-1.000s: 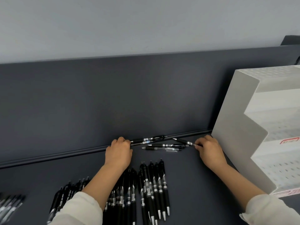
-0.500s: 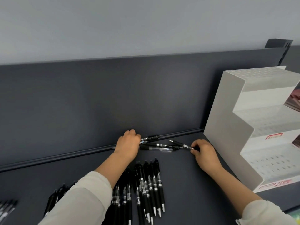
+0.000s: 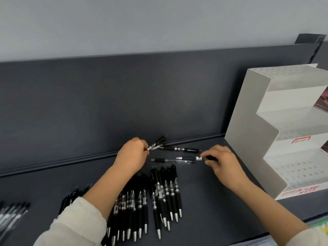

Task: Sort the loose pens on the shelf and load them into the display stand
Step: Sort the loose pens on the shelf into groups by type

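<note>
Dark grey shelf (image 3: 213, 201) with a matching back panel (image 3: 106, 103), pale wall above. White stepped display stand (image 3: 248, 139) at the right end; its perforated tiers show no pens, so loading is judged not yet begun.

Left hand (image 3: 132, 157): clenched round a small bunch of pens (image 3: 157, 143) near the back lip, barrels fanning out up and right. Blurred; count cannot be told. Probably gathering like with like.

Right hand (image 3: 223, 164): thumb and fingers pinch the end of a black pen (image 3: 190, 158), held low and level over the shelf, tip toward the left hand. This reads as a pick-up for sorting.

Loose on the shelf between the hands: a clear-barrelled pen (image 3: 166, 160) just beneath the pinched one, and a dark pen (image 3: 179, 149) lying along the back lip.

Nearer the front, a sorted row (image 3: 165, 190) lies side by side, tips toward the person, and more rows lie under the left arm. A separate group (image 3: 12, 213) sits far left. Parallel layout likely eases grabbing handfuls for the stand.
</note>
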Demonstrator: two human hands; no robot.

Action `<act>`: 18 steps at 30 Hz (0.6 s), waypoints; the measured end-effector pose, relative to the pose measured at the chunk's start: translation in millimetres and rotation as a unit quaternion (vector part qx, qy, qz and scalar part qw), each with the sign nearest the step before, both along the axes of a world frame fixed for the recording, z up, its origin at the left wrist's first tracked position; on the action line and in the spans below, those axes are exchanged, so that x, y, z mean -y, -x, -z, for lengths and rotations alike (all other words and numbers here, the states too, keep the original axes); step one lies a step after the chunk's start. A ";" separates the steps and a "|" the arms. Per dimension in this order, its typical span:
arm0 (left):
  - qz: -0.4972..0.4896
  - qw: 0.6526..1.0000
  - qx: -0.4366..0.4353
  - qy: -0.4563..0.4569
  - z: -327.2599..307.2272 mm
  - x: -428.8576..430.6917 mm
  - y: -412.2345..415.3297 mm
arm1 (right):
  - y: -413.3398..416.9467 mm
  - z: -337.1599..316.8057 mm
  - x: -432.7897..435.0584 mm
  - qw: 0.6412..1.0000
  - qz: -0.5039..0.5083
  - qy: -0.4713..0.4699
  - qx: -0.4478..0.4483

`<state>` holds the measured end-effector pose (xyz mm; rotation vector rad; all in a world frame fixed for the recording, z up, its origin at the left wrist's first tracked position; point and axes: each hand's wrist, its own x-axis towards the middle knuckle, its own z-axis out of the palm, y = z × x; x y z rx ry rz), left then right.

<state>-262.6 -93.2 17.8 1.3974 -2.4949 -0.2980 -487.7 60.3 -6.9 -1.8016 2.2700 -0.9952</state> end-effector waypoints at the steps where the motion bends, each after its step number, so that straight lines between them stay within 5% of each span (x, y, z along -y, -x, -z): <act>1: -0.009 0.999 -0.018 -0.044 -6.7 -9.5 -9.1 | -10.1 -2.1 -1.6 0.999 -0.030 0.024 -0.036; 9: -0.050 0.990 -0.064 -0.119 -1.0 -109.8 -57.6 | -71.0 7.7 6.8 0.957 -0.209 0.046 -0.195; 18: -0.015 0.997 -0.057 -0.049 28.0 -129.2 -48.0 | -84.8 22.9 15.6 0.971 -0.230 0.016 -0.065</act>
